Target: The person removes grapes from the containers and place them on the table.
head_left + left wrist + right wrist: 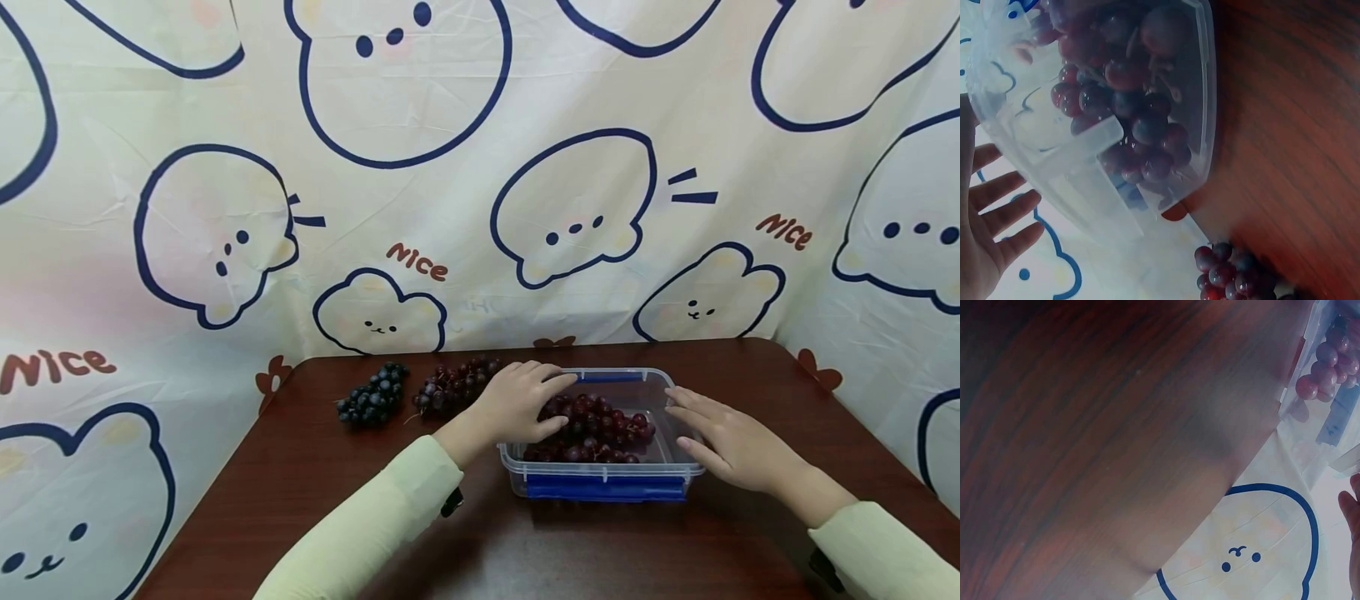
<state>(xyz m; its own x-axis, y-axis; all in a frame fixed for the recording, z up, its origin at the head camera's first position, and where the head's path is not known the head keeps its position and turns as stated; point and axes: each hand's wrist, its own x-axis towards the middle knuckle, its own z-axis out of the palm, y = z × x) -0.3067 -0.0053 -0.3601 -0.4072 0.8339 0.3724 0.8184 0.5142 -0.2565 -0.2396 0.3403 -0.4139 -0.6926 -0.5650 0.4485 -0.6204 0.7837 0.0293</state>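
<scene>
Seeing a bunch of red grapes (596, 427) inside a clear plastic container (600, 468) with blue clasps (606, 488), right there on the table (315, 500). Got the left hand (520, 402) over the left rim and the right hand (731, 439) by the right one, well apart, fingers loosely straight. Can't really tell about contact. Also spotting dark red grapes (453, 387) and blue-black grapes (375, 398) farther left.

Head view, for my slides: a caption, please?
Grapes in a clear container, left hand and right hand at its sides.
</scene>
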